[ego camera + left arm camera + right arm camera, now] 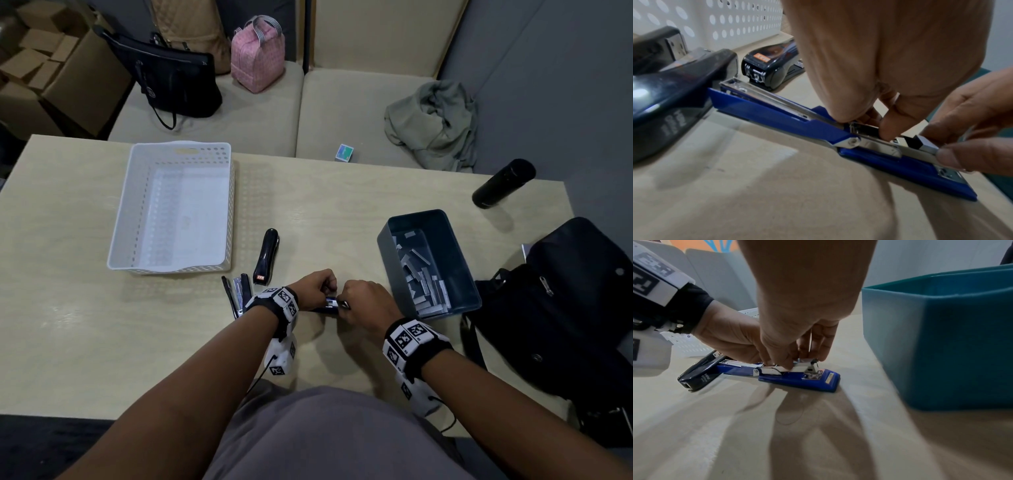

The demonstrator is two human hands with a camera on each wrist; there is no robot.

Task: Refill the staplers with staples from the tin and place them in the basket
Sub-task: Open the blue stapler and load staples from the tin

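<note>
A blue stapler point(789, 120) lies opened out flat on the table, its dark lid point(674, 100) swung back to the left. My left hand point(879, 128) grips the metal magazine near the hinge, fingers curled down on it. My right hand point(797, 363) pinches a silver strip of staples point(927, 143) at the magazine's front end. In the head view both hands meet over the stapler point(330, 305), left of the grey-blue tin point(383, 240), which holds several staple strips point(424, 277). The white perforated basket point(120, 219) stands empty at the back left.
A shut black stapler point(266, 255) and another opened stapler point(236, 294) lie between the basket and my left wrist. A black bottle point(503, 183) lies at the table's far right, and a black bag point(561, 308) at the right edge. Bags and a jacket sit on the bench behind.
</note>
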